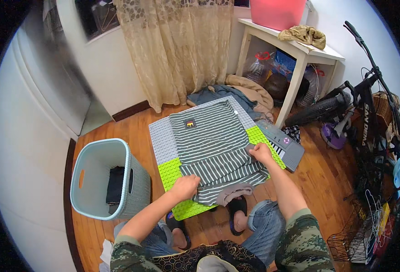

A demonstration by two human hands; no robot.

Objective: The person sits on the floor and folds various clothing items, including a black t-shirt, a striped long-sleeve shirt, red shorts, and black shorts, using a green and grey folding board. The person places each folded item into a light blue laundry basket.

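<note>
A dark green and white striped shirt (210, 136) lies on a board of grey and lime green studded baseplates (167, 171). Its sleeves are folded inward over the body, and a small dark patch sits near the far left edge. My left hand (185, 187) pinches the striped cloth at the near left. At the right, my right hand (261, 153) grips the cloth beside a grey cuff. The grey collar (234, 193) hangs at the board's near edge, between my knees.
A light blue laundry basket (140, 190) with dark folded cloth inside stands left. A toy keyboard (290, 151) lies right of the board. Farther right are a bicycle (363, 102) and a wire rack. Behind are a blanket heap (220, 93), a curtain and a white table (297, 68).
</note>
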